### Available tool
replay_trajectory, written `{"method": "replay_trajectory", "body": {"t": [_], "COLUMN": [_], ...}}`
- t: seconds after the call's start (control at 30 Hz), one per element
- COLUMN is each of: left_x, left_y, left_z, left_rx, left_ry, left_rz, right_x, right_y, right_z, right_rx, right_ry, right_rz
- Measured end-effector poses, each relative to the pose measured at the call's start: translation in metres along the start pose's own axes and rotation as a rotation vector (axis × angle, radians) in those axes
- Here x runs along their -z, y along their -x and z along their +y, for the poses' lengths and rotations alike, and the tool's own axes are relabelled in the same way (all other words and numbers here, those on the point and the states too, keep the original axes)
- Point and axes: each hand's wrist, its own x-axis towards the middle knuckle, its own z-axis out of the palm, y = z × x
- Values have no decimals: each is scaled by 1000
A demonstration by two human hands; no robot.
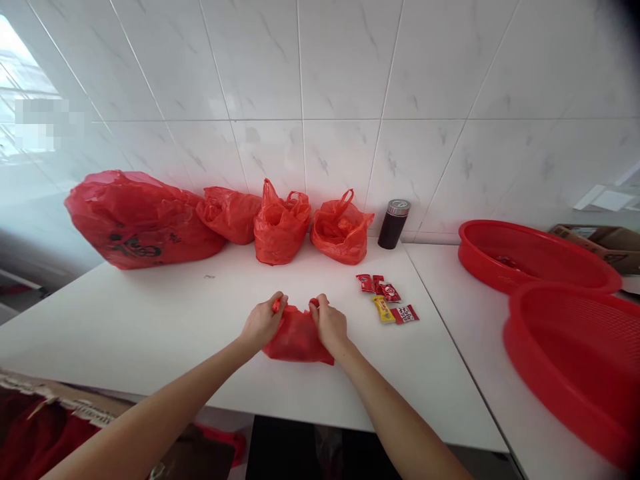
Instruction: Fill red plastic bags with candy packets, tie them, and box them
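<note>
A small red bag (299, 339) rests on the white table between my hands, its sides bulging a little over contents I cannot make out. My left hand (264, 321) is closed on the bag's upper left corner, where a bit of red pokes out above the fingers. On the opposite top corner my right hand (330, 325) is closed too, pinching the red material. To the right of that hand lie several small wrapped packets: red ones (390, 291), a yellow one (383, 309) and a red-and-white one (405, 314).
Along the tiled wall stand a big red bag with black print (145, 223) and three smaller red plastic bags (281, 230). A dark flask with a silver lid (394, 225) is beside them. Red round baskets (530, 320) and a cardboard box (600, 243) occupy the right.
</note>
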Motion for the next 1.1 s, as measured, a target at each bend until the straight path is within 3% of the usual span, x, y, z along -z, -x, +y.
{"method": "replay_trajectory", "body": {"t": [0.17, 0.33, 0.5, 0.73, 0.87, 1.1], "left_x": [-2, -9, -7, 0, -6, -28], "left_y": [-1, -13, -19, -10, -13, -31], "left_z": [-24, -23, -12, -8, -14, -15], "left_rx": [99, 134, 63, 4, 28, 58], "left_ry": [-14, 40, 268, 518, 415, -67], "left_rz": [-42, -31, -75, -267, -240, -122], "right_x": [-2, -4, 2, 10, 8, 5], "right_y": [-11, -17, -20, -16, -19, -25], "right_z": [19, 28, 45, 60, 61, 61], "right_rx": [18, 10, -41, -83, -92, -109], "right_ry": [55, 69, 16, 15, 96, 187], "right_rz": [15, 39, 91, 160, 160, 107]}}
